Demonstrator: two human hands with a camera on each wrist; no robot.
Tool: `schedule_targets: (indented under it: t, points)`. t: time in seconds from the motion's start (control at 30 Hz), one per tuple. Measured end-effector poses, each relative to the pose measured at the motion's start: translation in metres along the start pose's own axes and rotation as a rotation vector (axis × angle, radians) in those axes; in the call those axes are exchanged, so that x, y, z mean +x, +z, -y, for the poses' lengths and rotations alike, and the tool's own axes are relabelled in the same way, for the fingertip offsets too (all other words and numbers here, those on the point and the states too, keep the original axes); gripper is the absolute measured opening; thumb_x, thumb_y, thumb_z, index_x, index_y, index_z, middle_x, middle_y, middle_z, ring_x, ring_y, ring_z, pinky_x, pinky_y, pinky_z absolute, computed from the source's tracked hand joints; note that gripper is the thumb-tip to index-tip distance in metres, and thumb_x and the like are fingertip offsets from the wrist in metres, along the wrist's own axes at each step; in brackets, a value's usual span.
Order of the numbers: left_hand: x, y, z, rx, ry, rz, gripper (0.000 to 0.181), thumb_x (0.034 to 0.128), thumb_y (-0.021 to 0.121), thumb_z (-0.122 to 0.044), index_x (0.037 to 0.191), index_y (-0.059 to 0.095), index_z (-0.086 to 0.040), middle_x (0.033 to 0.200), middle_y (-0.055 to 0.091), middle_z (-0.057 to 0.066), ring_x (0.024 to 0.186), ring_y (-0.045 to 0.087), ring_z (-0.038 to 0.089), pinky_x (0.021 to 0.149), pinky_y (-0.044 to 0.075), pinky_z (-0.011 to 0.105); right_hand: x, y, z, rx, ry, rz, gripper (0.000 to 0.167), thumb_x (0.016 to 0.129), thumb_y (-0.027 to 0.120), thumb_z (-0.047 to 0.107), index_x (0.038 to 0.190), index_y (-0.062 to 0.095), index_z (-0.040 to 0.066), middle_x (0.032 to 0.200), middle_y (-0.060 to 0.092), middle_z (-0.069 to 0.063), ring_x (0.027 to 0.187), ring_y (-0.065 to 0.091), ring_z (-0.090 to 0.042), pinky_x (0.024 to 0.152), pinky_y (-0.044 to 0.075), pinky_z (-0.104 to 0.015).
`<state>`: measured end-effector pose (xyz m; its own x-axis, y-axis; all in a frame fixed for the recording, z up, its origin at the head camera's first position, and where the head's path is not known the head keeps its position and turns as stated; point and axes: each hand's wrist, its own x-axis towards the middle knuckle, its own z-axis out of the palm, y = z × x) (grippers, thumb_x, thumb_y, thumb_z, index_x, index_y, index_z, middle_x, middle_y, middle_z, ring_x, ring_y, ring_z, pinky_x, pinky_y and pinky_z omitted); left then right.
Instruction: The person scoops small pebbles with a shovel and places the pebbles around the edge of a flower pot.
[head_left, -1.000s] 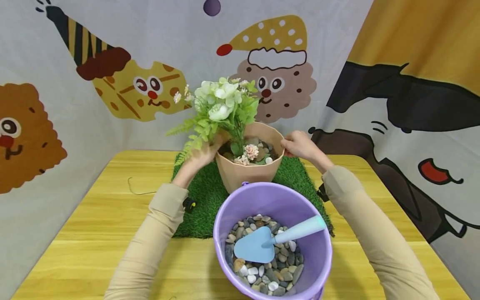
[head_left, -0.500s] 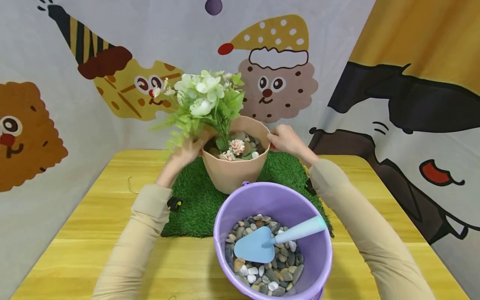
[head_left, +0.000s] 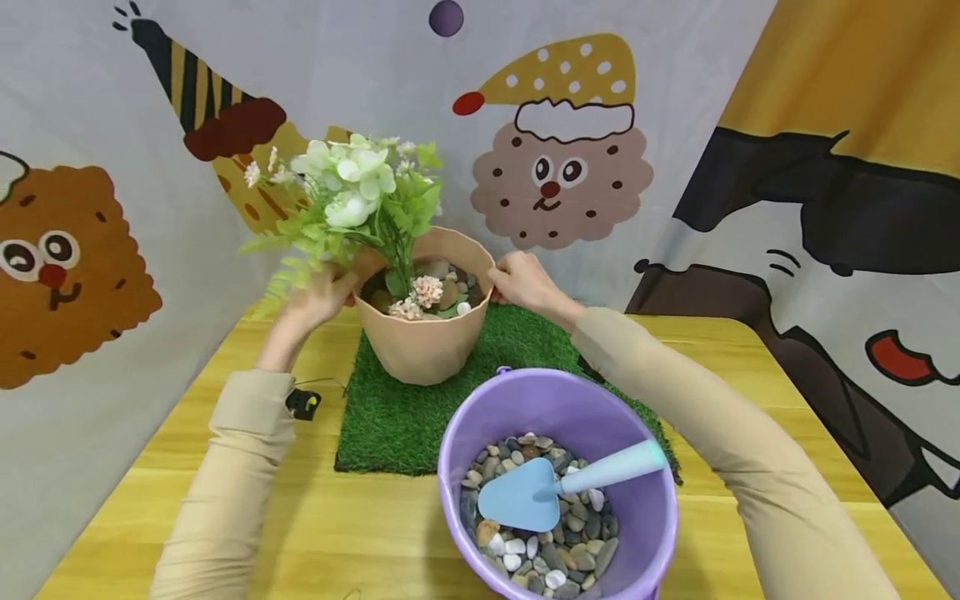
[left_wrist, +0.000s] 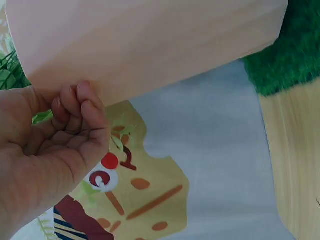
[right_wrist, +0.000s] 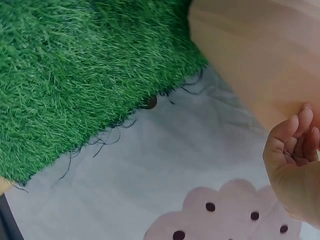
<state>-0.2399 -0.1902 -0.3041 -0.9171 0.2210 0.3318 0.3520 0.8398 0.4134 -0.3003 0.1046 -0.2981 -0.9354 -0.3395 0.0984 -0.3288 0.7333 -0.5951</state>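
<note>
A peach flower pot [head_left: 422, 343] holds stones and a bunch of artificial flowers [head_left: 352, 187] with white blooms, green leaves and small pink blossoms low inside. My left hand [head_left: 318, 298] grips the pot's left rim, partly behind fern leaves. On the opposite side my right hand [head_left: 525, 283] pinches the rim. In the left wrist view the left hand [left_wrist: 60, 130] has curled fingers against the pot wall [left_wrist: 150, 45]. The right wrist view shows the right hand [right_wrist: 297, 165] with bent fingertips at the pot. Its base is over the green turf mat [head_left: 397, 433]; whether they touch I cannot tell.
In front stands a purple bucket [head_left: 446, 467] with several pebbles [head_left: 585, 533] inside and a light blue trowel [head_left: 528, 496] lying across them. A thin dark wire [head_left: 322, 381] is on the wooden table [head_left: 360, 525]. A printed cloth [head_left: 390, 67] hangs behind.
Both hands have carried the pot with its flowers to the left across the turf mat. The mat's left edge shifted left, then less so. The view turned slightly left; bucket and trowel stayed put.
</note>
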Motion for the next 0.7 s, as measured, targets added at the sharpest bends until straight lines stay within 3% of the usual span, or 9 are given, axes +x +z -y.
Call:
schedule_targets:
  t: [0.03, 0.07, 0.1, 0.2, 0.3, 0.47, 0.7]
  points:
    - [0.001, -0.002, 0.000, -0.072, -0.063, 0.014, 0.032, 0.0959, 0.041, -0.012, 0.074, 0.060, 0.003, 0.072, 0.063, 0.020, 0.048, 0.039, 0.008, 0.043, 0.035, 0.023, 0.001, 0.002, 0.001, 0.005, 0.008, 0.013, 0.035, 0.091, 0.042, 0.013, 0.066, 0.065, 0.006, 0.066, 0.069, -0.007, 0.059, 0.065, -0.020, 0.053, 0.049, -0.022]
    - [0.002, -0.004, 0.001, -0.086, -0.091, 0.044, 0.033, 0.0966, 0.040, -0.013, 0.076, 0.060, 0.003, 0.073, 0.063, 0.020, 0.050, 0.041, 0.010, 0.044, 0.036, 0.024, 0.002, 0.004, 0.002, 0.009, 0.015, 0.027, 0.034, 0.092, 0.042, 0.013, 0.069, 0.067, 0.005, 0.068, 0.069, -0.008, 0.063, 0.067, -0.022, 0.054, 0.051, -0.023]
    - [0.003, -0.005, 0.003, -0.150, -0.193, 0.077, 0.037, 0.0974, 0.037, -0.017, 0.077, 0.061, 0.002, 0.074, 0.064, 0.017, 0.050, 0.040, 0.008, 0.045, 0.036, 0.023, 0.003, 0.006, 0.003, 0.009, 0.020, 0.043, 0.034, 0.092, 0.042, 0.013, 0.071, 0.067, 0.004, 0.069, 0.069, -0.008, 0.066, 0.068, -0.024, 0.055, 0.052, -0.023]
    - [0.005, -0.006, 0.010, -0.162, -0.249, 0.146, 0.037, 0.0981, 0.034, -0.019, 0.081, 0.059, 0.003, 0.074, 0.061, 0.013, 0.054, 0.042, 0.011, 0.049, 0.038, 0.025, 0.006, 0.011, 0.004, 0.026, 0.031, 0.088, 0.032, 0.093, 0.041, 0.013, 0.077, 0.068, 0.003, 0.073, 0.070, -0.009, 0.070, 0.069, -0.025, 0.059, 0.055, -0.026]
    - [0.003, -0.005, 0.015, -0.184, -0.287, 0.162, 0.036, 0.0981, 0.033, -0.021, 0.084, 0.058, 0.001, 0.075, 0.056, 0.010, 0.057, 0.040, 0.013, 0.052, 0.037, 0.027, 0.009, 0.014, 0.003, 0.034, 0.023, 0.110, 0.031, 0.093, 0.042, 0.013, 0.080, 0.068, 0.002, 0.075, 0.071, -0.010, 0.065, 0.067, -0.019, 0.060, 0.055, -0.026]
    - [0.001, 0.001, 0.020, -0.229, -0.325, 0.097, 0.035, 0.0976, 0.035, -0.023, 0.079, 0.056, -0.001, 0.067, 0.052, 0.004, 0.054, 0.038, 0.014, 0.051, 0.035, 0.028, 0.012, 0.011, 0.003, 0.095, 0.014, 0.166, 0.029, 0.096, 0.046, 0.018, 0.085, 0.068, 0.002, 0.079, 0.070, -0.009, 0.068, 0.065, -0.017, 0.062, 0.054, -0.023]
    - [0.000, 0.008, 0.026, -0.222, -0.342, -0.047, 0.037, 0.0959, 0.037, -0.023, 0.079, 0.060, 0.000, 0.072, 0.062, 0.013, 0.051, 0.040, 0.014, 0.049, 0.034, 0.029, 0.006, -0.002, -0.002, 0.287, -0.035, 0.234, 0.029, 0.100, 0.044, 0.020, 0.089, 0.062, 0.000, 0.088, 0.067, -0.013, 0.078, 0.062, -0.023, 0.071, 0.053, -0.029]
